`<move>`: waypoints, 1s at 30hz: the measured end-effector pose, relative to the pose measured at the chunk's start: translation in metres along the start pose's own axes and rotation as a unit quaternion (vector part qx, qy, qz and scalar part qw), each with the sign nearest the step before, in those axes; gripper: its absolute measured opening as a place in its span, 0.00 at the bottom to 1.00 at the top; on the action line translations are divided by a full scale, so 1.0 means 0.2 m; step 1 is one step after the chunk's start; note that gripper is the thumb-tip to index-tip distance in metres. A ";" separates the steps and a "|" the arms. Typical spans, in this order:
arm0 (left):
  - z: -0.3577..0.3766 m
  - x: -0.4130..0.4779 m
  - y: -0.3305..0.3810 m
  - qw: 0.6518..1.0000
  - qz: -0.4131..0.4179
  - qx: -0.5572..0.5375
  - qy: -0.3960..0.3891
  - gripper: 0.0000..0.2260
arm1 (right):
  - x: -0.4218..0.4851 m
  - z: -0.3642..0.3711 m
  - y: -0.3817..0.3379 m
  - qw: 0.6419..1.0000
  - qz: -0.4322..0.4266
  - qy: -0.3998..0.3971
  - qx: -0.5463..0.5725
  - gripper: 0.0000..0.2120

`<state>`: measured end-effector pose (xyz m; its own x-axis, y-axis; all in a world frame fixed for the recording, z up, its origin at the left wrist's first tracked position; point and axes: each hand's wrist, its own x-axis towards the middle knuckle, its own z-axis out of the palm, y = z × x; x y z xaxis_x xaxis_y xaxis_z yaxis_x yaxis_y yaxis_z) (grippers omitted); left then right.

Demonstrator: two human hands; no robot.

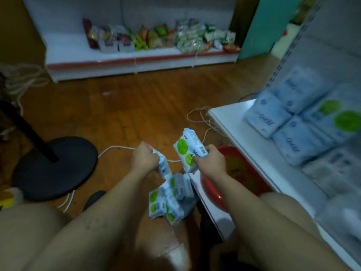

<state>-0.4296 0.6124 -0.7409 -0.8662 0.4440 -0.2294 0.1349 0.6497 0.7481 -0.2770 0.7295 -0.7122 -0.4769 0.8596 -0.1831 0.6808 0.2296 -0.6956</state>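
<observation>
My right hand point(210, 161) grips a white tissue pack with green circles point(187, 148), held up above the floor. Just left of it, my left hand point(144, 158) grips a second, similar pack point(163, 167) that hangs downward. Below both hands, several more of these packs lie in a loose pile point(171, 198) on the wooden floor between my knees. On the white shelf point(234, 124) at the right, several pale blue packs and green-circle packs point(297, 122) are stacked.
A red basin point(240, 169) sits on the floor under the right shelf's edge. A black round stand base point(56, 169) stands at the left with a white cable point(115, 148) running past it. A far shelf point(136, 59) holds snack bags. String lies by the shelf corner.
</observation>
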 end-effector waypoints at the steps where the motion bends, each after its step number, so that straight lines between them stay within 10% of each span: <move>1: -0.03 -0.04 0.10 1.000 0.024 -0.007 0.012 0.07 | -0.02 -0.09 -0.02 1.000 -0.013 0.017 -0.003 0.11; 17: 0.13 -0.46 1.21 0.956 0.253 -0.150 0.012 0.09 | -0.22 -1.31 0.07 0.975 0.000 0.218 -0.031 0.22; 30: 0.66 -0.42 1.15 0.953 0.205 -0.182 -0.130 0.10 | -0.12 -1.04 0.29 0.966 0.029 0.169 -0.192 0.20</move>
<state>-0.2626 0.8072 -0.6322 -0.6218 0.7830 0.0173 0.2192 0.1528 0.9636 -0.1109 0.8176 -0.6044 -0.2670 0.9612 0.0691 0.8880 0.2732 -0.3698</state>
